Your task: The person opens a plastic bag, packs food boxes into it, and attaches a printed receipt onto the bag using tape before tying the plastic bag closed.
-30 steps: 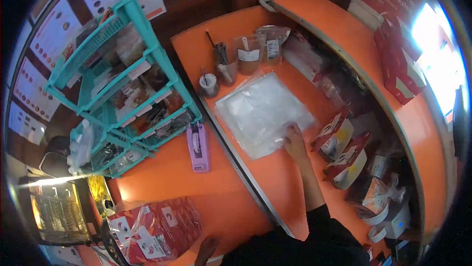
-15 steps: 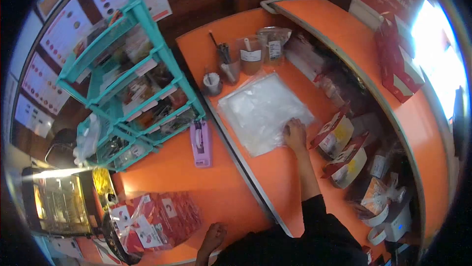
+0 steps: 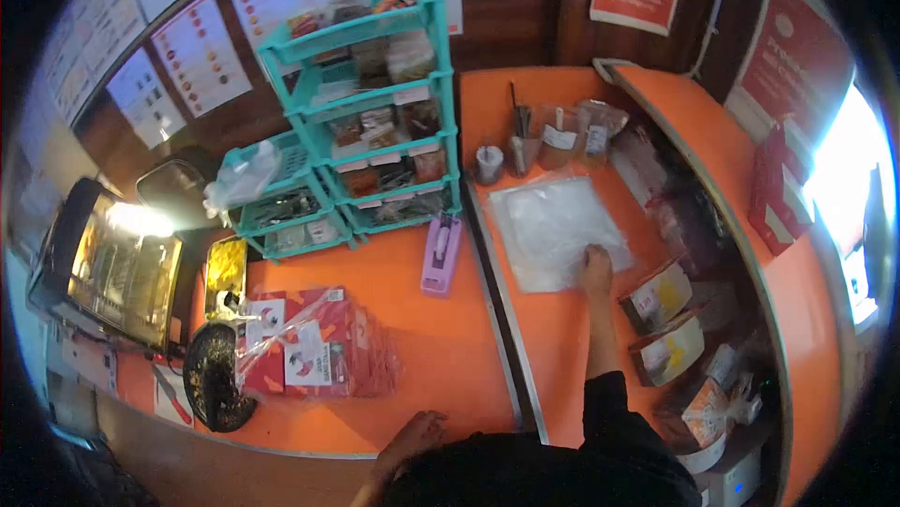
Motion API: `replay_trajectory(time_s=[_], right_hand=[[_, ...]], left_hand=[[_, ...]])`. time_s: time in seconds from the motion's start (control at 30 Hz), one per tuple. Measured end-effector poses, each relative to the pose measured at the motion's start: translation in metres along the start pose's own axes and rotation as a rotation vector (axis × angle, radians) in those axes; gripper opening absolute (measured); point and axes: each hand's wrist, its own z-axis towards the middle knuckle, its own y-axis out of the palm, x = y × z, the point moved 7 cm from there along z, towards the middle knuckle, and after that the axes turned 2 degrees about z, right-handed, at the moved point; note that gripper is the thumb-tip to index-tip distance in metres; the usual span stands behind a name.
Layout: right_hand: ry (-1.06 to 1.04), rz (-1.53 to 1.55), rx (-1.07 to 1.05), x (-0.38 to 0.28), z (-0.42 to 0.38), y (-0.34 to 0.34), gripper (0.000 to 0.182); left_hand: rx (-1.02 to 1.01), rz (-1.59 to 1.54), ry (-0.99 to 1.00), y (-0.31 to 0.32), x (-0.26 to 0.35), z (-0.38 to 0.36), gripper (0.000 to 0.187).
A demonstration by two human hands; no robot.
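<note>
A stack of clear plastic bags [image 3: 544, 231] lies flat on the orange counter. My right hand [image 3: 596, 271] is at the stack's right edge, with its fingers curled down against the plastic. Its fingertips are partly hidden. Over the counter's front edge rests my left hand [image 3: 419, 434], with loosely bent fingers and nothing visible in it. Left of that hand, red printed cartons [image 3: 309, 343] sit inside a clear plastic wrap. A purple tape dispenser [image 3: 440, 259] stands between the cartons and the bag stack.
Teal stacked baskets [image 3: 384, 99] with packets stand at the back. Cups [image 3: 489, 165] of straws and stirrers are behind the bags. Open boxes [image 3: 667, 352] line the shelf at right. At left are a lit glass cabinet [image 3: 117, 268], a yellow-filled tray [image 3: 225, 268] and a knife [image 3: 178, 404].
My view has swung left, so things appear farther right. My right hand stays at the bags' edge, its fingers looking more gathered. My left hand remains near the counter's front edge.
</note>
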Motion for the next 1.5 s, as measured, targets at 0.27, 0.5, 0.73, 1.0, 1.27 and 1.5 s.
replay_trajectory(time_s=[0.27, 0.5, 0.73, 1.0, 1.27, 1.5], right_hand=[[-0.257, -0.133, 0.408, -0.173, 0.083, -0.184, 0.014], [-0.175, 0.278, 0.09, -0.286, -0.079, -0.253, 0.01], [-0.311, 0.774, -0.325, -0.354, -0.204, -0.205, 0.013], [0.527, 1.273, -0.365, -0.255, -0.263, -0.004, 0.047], [0.804, 2.325, -1.298, -0.417, -0.376, -0.057, 0.053], [0.539, 1.629, -1.146, -0.348, -0.398, -0.095, 0.019]], left_hand=[[-0.097, -0.248, 0.327, -0.002, 0.08, 0.011, 0.035], [-0.248, -0.862, 0.686, -0.006, 0.223, -0.015, 0.064], [-0.183, -1.367, 0.318, -0.064, 0.169, -0.05, 0.053], [0.13, -0.992, 0.299, -0.138, 0.115, -0.171, 0.052], [0.38, -0.786, 0.114, -0.198, 0.009, -0.241, 0.055], [0.41, -0.643, 0.146, -0.245, -0.025, -0.261, 0.057]])
